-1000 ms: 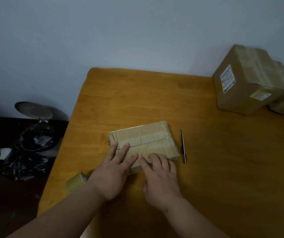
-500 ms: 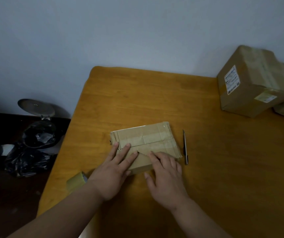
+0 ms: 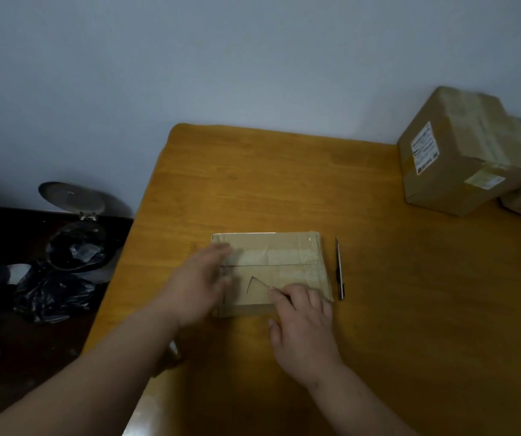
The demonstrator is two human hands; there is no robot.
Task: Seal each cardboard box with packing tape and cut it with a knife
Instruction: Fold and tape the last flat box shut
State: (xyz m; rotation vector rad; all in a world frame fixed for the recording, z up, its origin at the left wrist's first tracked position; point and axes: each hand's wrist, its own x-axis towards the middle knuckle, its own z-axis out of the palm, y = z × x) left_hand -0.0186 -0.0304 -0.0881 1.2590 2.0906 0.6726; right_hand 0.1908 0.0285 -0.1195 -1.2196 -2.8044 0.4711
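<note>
Cardboard box [image 3: 271,265] lies mid-table [image 3: 378,309]; our right hand [image 3: 303,325] presses flat fingers on it, our blurred left hand [image 3: 199,287] spreads loosely over its left end. One knife [image 3: 339,268] lies beside it.

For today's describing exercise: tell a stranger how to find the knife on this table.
Start at the wooden table and find the flat cardboard box under the person's hands. The knife lies just right of it, untouched: a thin dark stick, unlike the bulky boxes behind.
</note>
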